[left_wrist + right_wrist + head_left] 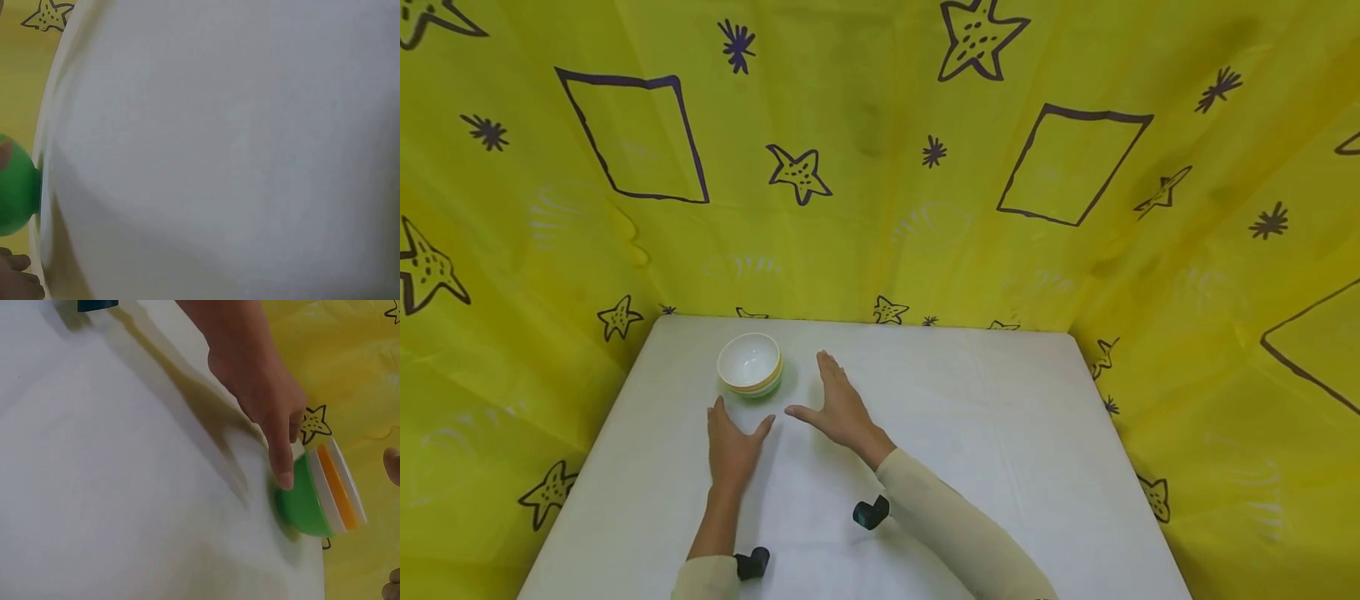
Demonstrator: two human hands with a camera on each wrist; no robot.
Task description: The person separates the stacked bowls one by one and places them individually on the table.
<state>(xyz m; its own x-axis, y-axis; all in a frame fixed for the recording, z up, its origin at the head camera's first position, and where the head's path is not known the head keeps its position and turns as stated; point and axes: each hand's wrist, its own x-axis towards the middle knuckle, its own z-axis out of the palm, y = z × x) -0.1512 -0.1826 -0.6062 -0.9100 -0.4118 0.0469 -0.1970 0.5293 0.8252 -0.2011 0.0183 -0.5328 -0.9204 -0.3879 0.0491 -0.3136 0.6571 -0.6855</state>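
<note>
A stack of nested bowls [749, 364] stands at the far left of the white table, the top one white inside. From the side, in the right wrist view, the lowest bowl [303, 500] is green, with white and orange ones above it. My left hand [732, 446] is just on the near side of the stack, thumb spread from the fingers, holding nothing. To the right of the bowls, my right hand [842, 408] hovers with straight fingers and thumb apart, also holding nothing. The left wrist view catches only part of the green bowl [15, 194] at its edge.
The white table [970, 417] is bordered by a yellow curtain [850, 242] with drawn stars and frames, at the back and both sides. Small dark cameras sit at my left wrist [752, 562] and right wrist [871, 512].
</note>
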